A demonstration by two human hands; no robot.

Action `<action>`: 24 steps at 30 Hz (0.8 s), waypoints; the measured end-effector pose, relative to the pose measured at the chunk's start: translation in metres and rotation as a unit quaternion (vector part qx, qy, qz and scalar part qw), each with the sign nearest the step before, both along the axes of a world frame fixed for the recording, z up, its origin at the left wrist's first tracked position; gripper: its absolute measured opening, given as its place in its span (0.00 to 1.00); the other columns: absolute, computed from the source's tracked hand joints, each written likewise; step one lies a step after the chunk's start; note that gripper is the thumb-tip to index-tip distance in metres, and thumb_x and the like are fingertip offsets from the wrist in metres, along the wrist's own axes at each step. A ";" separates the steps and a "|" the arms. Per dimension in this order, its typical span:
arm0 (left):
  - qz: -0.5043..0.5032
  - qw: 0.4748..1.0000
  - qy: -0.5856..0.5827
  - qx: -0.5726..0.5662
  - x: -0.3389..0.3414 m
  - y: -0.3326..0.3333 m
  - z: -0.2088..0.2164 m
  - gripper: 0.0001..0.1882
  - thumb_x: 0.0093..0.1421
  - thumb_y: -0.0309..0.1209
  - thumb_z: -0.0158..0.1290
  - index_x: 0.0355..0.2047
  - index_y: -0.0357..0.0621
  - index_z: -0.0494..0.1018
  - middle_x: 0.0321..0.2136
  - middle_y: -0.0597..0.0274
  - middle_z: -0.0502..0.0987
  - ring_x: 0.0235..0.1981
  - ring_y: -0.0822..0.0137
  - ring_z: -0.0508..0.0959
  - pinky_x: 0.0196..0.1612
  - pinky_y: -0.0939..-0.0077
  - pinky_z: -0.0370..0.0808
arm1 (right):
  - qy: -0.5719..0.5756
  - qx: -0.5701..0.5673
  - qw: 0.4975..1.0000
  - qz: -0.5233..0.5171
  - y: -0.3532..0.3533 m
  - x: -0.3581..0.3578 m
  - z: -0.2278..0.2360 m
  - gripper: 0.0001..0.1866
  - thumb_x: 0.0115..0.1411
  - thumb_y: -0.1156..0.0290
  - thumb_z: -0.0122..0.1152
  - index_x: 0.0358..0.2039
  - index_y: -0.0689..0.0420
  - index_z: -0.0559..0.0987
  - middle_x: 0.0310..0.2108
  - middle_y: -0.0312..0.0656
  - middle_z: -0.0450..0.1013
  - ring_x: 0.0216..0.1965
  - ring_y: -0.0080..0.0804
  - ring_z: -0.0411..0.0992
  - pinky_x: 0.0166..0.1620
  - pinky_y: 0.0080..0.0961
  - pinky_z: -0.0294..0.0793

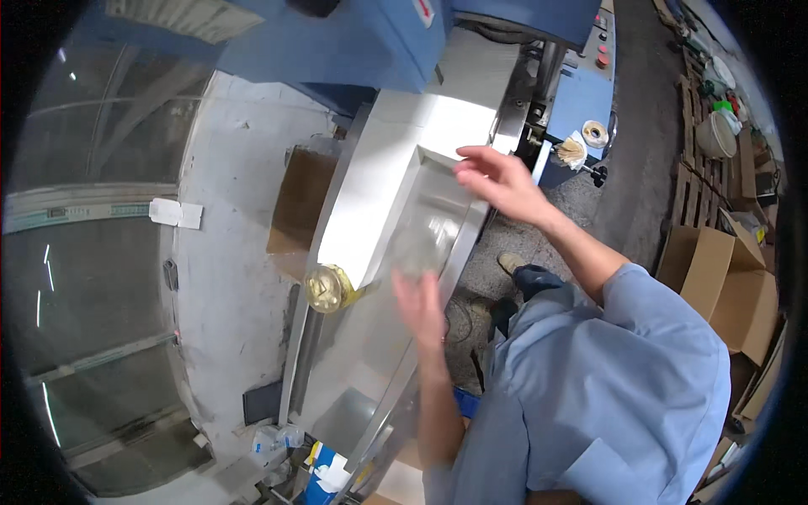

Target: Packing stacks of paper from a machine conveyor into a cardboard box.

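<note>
My right hand (pixel 498 181) hovers over the right edge of a long grey metal machine table, fingers apart and holding nothing. Lower down, my left hand (pixel 418 305) is blurred, its fingers stretched out and pointing up along the table. Between the hands is a shiny, see-through patch that looks like clear plastic film (pixel 427 238); whether the left fingertips touch it I cannot tell. White sheet material (pixel 370 189) covers the table's far and left part. At its lower left corner sits a roll of clear yellowish tape (pixel 326 289).
Blue machine housing (pixel 337 38) overhangs the far end. A blue control panel (pixel 582 101) with red buttons and a small tape roll (pixel 595 133) stand far right. An open cardboard box (pixel 301 202) is left of the table; another carton (pixel 724 286) is at right.
</note>
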State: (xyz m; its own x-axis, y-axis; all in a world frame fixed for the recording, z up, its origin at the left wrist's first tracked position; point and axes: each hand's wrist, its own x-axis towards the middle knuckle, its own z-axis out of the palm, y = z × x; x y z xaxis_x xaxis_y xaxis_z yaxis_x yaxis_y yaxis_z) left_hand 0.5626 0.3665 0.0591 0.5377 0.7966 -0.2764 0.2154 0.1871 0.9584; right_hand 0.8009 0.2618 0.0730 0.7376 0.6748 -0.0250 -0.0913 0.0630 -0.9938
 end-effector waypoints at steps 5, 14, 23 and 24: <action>-0.072 0.991 -0.060 0.095 0.035 -0.012 0.022 0.37 0.64 0.25 0.56 0.68 0.31 0.49 0.60 0.38 0.65 0.64 0.55 0.65 0.63 0.62 0.64 | -0.065 0.021 0.996 -0.051 0.003 -0.033 0.030 0.14 0.64 0.72 0.61 0.49 0.64 0.76 0.35 0.37 0.77 0.37 0.20 0.75 0.41 0.19 0.76; 0.076 0.800 0.216 0.555 -0.029 0.115 0.043 0.37 0.60 0.43 0.60 0.63 0.37 0.61 0.57 0.43 0.70 0.62 0.40 0.63 0.64 0.46 0.58 | -0.442 -0.005 0.886 0.136 0.123 -0.161 -0.005 0.43 0.51 0.61 0.71 0.63 0.61 0.60 0.60 0.54 0.63 0.65 0.55 0.59 0.67 0.52 0.56; 0.023 0.801 0.267 0.535 -0.067 0.165 0.014 0.34 0.57 0.50 0.58 0.57 0.41 0.69 0.57 0.49 0.70 0.57 0.46 0.69 0.58 0.48 0.64 | -0.513 -0.067 0.849 0.108 0.165 -0.184 -0.032 0.43 0.47 0.72 0.68 0.63 0.65 0.59 0.61 0.56 0.62 0.66 0.53 0.57 0.69 0.51 0.53; 0.021 0.796 0.275 0.538 -0.072 0.166 0.014 0.34 0.56 0.49 0.59 0.57 0.41 0.69 0.56 0.49 0.70 0.56 0.46 0.69 0.58 0.49 0.65 | -0.520 -0.067 0.844 0.111 0.164 -0.184 -0.028 0.43 0.47 0.72 0.68 0.63 0.65 0.59 0.61 0.56 0.62 0.66 0.53 0.57 0.69 0.51 0.53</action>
